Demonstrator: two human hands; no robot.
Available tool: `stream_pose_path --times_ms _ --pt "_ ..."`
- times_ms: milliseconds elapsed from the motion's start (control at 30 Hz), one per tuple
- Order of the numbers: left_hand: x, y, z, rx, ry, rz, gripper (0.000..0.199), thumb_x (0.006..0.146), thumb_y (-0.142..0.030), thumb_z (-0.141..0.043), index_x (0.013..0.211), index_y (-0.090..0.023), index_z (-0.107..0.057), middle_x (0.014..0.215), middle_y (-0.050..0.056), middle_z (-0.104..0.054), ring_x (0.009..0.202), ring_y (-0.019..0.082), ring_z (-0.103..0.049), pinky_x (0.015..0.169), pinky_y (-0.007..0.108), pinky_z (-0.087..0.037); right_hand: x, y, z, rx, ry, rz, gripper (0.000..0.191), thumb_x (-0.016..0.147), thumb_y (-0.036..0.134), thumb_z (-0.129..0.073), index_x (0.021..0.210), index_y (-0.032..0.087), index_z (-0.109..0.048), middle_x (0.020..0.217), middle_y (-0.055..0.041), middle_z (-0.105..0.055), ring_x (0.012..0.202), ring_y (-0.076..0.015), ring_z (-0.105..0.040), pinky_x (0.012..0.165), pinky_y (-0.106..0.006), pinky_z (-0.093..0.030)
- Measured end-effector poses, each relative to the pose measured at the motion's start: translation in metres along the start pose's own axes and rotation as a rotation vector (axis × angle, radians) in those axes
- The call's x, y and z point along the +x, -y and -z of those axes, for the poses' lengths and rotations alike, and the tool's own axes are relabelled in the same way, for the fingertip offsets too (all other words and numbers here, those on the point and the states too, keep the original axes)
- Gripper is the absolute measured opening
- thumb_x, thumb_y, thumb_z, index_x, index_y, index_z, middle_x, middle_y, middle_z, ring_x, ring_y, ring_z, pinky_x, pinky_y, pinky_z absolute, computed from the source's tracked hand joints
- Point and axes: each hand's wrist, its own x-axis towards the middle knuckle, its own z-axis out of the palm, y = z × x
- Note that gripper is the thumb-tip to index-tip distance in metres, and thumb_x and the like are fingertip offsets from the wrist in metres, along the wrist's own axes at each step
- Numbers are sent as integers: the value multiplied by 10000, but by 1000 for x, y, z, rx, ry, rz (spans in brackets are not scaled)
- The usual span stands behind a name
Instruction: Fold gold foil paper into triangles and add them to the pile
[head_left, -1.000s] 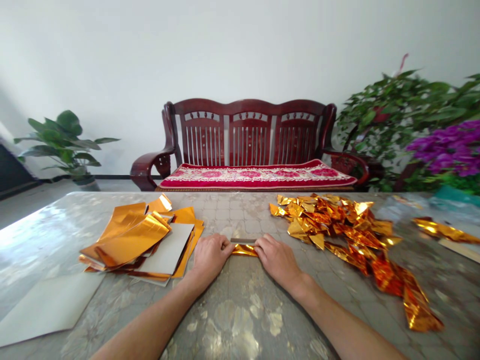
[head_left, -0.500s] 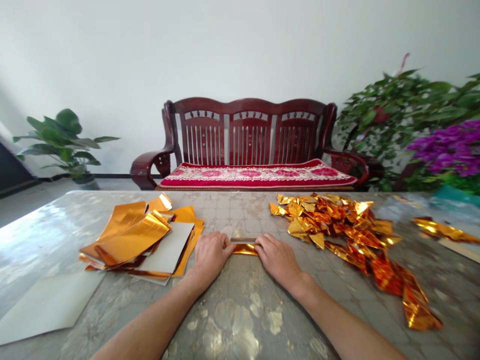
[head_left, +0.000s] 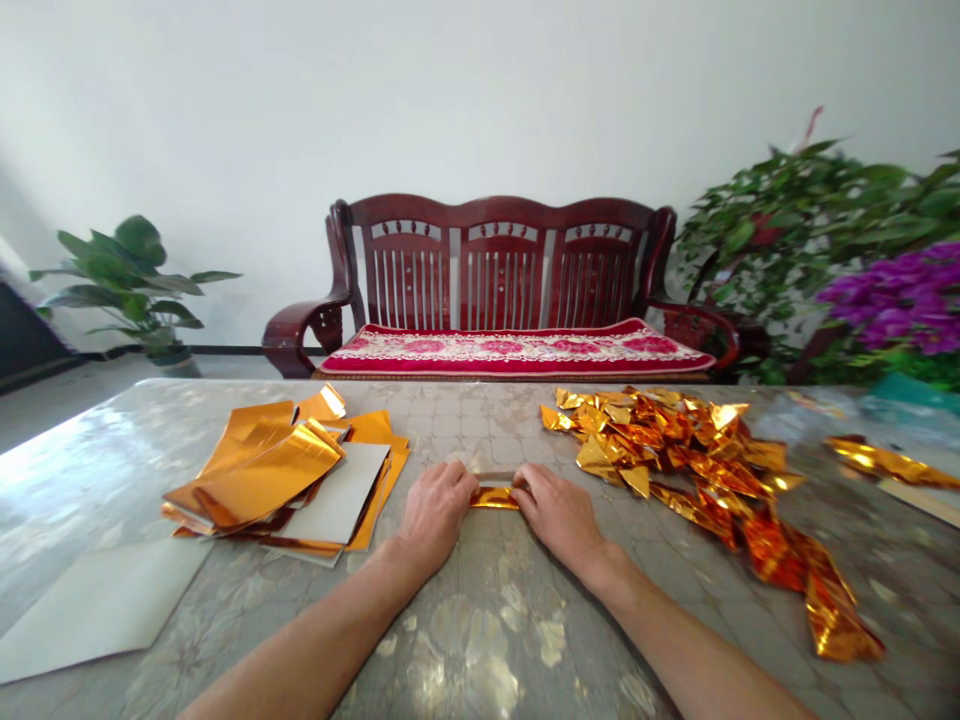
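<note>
Left hand, right hand gripping opposite ends of gold foil strip, strip resting on tabletop between them.

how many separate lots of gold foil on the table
4: a flat stack of sheets left of the left hand, a narrow strip between that hand and the right hand, a crumpled heap right of them, and a lone strip at far right. More may be hidden under the hands.
</note>
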Motion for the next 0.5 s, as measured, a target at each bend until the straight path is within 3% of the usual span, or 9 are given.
stream_pose_path --times_ms 233,500 --pt "-3 -5 3 -105 102 -259 215 988 -213 -475 1132 -252 -629 1037 23 -655 1007 187 -566 898 288 -442 4 -7 -3 27 -41 -62 78 921 305 -574 884 238 -591 899 13 -711 779 -161 -643 594 -266 -296" --pt "-9 -21 3 31 124 -216 288 938 -135 -514 1211 -193 -580 1070 67 -649 1007 242 -576 867 350 -495 3 -14 -4 25 -125 -89 119 936 276 -541 853 232 -613 843 2 -709 774 -177 -639 652 -284 -355"
